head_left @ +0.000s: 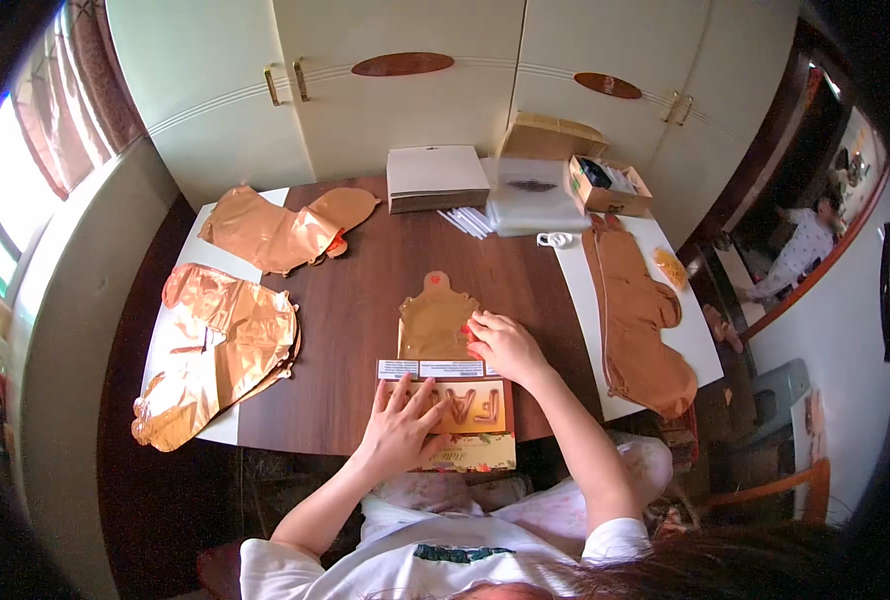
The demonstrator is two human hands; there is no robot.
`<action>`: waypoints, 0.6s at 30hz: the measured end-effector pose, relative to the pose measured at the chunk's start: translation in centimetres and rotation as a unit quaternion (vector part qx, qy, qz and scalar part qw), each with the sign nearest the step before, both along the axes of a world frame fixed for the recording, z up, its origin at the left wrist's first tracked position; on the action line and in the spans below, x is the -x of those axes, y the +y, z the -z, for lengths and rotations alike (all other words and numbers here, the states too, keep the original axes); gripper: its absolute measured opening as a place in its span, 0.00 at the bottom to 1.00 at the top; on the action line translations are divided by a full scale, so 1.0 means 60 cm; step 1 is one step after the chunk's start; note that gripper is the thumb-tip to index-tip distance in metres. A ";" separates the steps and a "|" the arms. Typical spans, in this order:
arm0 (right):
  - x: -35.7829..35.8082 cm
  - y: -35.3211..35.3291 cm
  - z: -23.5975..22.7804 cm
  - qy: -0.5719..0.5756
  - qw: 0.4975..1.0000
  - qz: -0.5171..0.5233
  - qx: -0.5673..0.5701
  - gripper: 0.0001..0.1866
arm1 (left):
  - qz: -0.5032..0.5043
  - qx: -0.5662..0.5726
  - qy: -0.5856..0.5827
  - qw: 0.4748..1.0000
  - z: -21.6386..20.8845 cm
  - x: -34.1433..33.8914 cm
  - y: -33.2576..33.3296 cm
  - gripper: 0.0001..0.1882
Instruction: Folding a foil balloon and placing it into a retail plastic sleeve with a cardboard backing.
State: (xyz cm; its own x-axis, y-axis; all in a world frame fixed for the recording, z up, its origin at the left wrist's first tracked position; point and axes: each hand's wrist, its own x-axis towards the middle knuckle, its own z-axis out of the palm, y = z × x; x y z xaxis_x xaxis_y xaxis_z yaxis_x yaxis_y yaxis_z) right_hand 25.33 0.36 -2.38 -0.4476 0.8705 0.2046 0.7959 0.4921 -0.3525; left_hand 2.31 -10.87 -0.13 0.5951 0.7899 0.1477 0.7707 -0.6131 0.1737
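a flat gold foil balloon (435, 322) lies on the table's near middle, tab pointing away. just nearer, touching it, lies its printed gold package (457, 410), flat.

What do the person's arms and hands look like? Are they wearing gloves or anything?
No gloves. Both the left hand and the right hand are bare, and so are the forearms, up to the short sleeves of a white T-shirt with a dark printed patch on the chest. The right hand's fingernails are painted red-orange. I can see no rings, watch or bracelets.
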 end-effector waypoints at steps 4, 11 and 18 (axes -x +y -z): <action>0.000 0.000 0.002 0.025 1.000 0.003 -0.017 0.22 | -0.009 -0.002 0.011 1.000 0.003 -0.007 -0.001 0.29; 0.003 0.016 -0.003 0.129 0.991 0.021 0.016 0.22 | -0.017 0.008 0.017 1.000 0.002 -0.008 -0.002 0.29; 0.016 0.077 -0.010 0.261 0.950 0.105 0.136 0.38 | -0.017 0.007 0.016 1.000 -0.001 -0.011 -0.003 0.29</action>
